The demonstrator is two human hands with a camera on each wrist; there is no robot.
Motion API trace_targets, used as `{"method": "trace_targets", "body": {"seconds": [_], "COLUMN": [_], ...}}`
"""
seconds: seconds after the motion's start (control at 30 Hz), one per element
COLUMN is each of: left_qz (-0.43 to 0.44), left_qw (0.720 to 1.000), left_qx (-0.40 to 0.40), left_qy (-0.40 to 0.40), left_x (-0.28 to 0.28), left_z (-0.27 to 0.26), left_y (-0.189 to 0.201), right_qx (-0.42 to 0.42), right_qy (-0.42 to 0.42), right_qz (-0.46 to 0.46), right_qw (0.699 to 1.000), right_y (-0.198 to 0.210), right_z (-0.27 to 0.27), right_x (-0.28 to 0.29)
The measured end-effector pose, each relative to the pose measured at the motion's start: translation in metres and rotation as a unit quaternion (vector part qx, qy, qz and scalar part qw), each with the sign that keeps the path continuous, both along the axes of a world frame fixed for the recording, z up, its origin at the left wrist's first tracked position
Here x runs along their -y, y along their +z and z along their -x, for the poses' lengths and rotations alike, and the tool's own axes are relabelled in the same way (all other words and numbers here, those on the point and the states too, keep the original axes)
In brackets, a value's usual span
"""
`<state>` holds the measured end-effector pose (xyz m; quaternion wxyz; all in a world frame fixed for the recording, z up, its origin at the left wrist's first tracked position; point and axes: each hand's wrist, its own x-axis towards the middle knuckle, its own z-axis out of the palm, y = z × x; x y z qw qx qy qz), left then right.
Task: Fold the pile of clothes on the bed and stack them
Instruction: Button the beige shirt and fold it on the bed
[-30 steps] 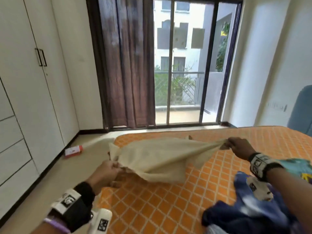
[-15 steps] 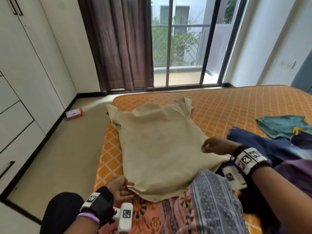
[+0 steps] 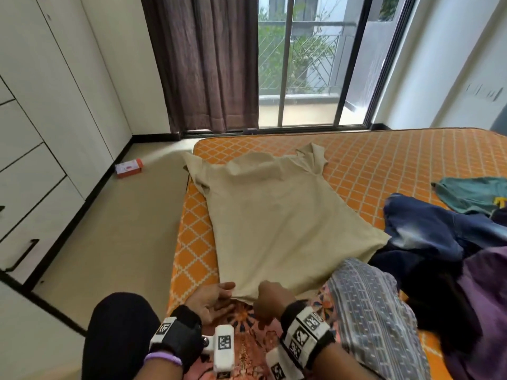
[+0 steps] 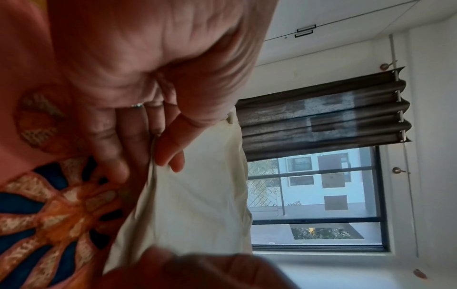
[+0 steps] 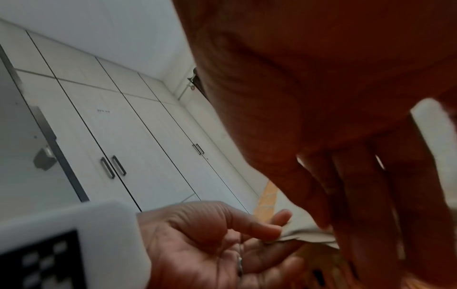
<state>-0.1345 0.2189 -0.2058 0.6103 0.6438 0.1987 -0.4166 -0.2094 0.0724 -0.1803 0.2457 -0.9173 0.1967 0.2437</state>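
Observation:
A beige T-shirt (image 3: 274, 229) lies flat on the orange mattress (image 3: 384, 165), collar far, hem near me. My left hand (image 3: 230, 293) lies palm up at the hem's near left corner. In the left wrist view its thumb and fingers (image 4: 153, 156) pinch the beige T-shirt's (image 4: 197, 205) edge. My right hand (image 3: 263, 292) is just beside it at the hem, knuckles up. In the right wrist view its fingers (image 5: 358, 244) point down over the hem (image 5: 301, 226); whether they grip it is hidden. Unfolded clothes lie at the right: blue (image 3: 428, 231), purple (image 3: 482, 283), teal (image 3: 472, 193), striped grey (image 3: 370, 311).
A floral orange garment (image 3: 247, 338) lies under the hem and my hands. My knee in black (image 3: 118, 333) is at the bed's left edge. A red-and-white box (image 3: 129, 168) sits on the floor by the white wardrobe (image 3: 55, 105). A curtain (image 3: 205, 64) hangs beyond the bed.
The shirt went from being held stretched in the air to lying flat on the bed. My right hand left the right hem corner and came in beside my left hand.

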Motion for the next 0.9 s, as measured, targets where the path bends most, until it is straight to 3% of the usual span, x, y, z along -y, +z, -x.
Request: {"method": "trace_targets", "body": {"seconds": [0.07,0.17,0.3,0.47,0.6,0.8,0.9], "left_qz": [0.021,0.044,0.066,0.020,-0.008,-0.032,-0.050], "left_qw": [1.000,0.999,0.997,0.994,0.991,0.992,0.989], "left_qx": [0.005,0.009,0.002,0.091,0.136,0.119,0.125], "left_qy": [-0.002,-0.002,-0.034,-0.050,0.019,0.040,0.065], "left_x": [-0.003,-0.005,-0.008,-0.010,-0.009,0.019,0.032], "left_z": [-0.001,-0.002,-0.003,-0.030,-0.086,-0.188,-0.233], "left_y": [0.003,0.008,0.017,0.021,0.018,0.008,0.004], "right_qx": [0.083,0.161,0.116,0.101,0.050,0.009,0.006], "right_qy": [-0.014,0.057,0.110,0.098,0.128,0.175,0.143], "right_qz": [0.002,-0.014,0.039,0.041,0.020,0.015,0.000], "right_qw": [0.996,0.985,0.986,0.989,0.990,0.984,0.990], "right_y": [-0.001,-0.007,-0.030,-0.042,-0.032,-0.033,-0.027], "right_z": [-0.006,-0.022,-0.034,-0.048,-0.066,-0.094,-0.090], "right_x": [0.000,-0.006,-0.016,-0.001,0.016,-0.005,-0.023]}}
